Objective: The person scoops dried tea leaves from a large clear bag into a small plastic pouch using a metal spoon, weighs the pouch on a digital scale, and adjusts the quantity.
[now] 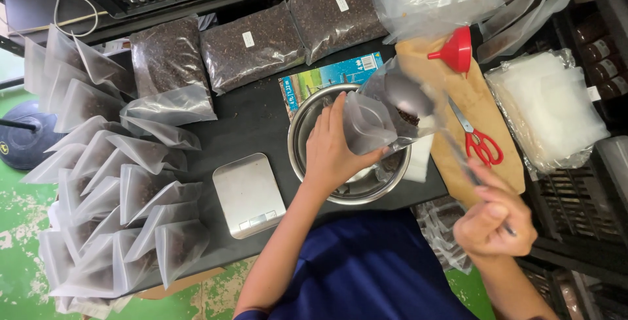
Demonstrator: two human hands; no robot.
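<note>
Two hands are at work near the middle of the frame. My left hand has its fingers wrapped around a frosted pouch, gripping it tilted over a steel bowl on the black counter. My right hand, at lower right, is closed in a fist around the thin handle of a spoon; the handle runs up and left, and the spoon's bowl sits inside the pouch's open mouth, with dark grains just below it.

Under the bowl's upper edge lies a blue and green carton, flat on the counter. Just left of the bowl, near the counter's front edge, is a small silver scale. Right of the bowl lies a brown paper sheet; red-handled scissors rest on it, and a red funnel sits at its upper end. Further right is a stack of clear bags.

Along the top of the frame three big bags of dark grain lie side by side. Many filled pouches crowd the left side, leaning on each other from upper left down to lower left. Blue cloth fills the bottom centre, and green floor shows at lower left.
</note>
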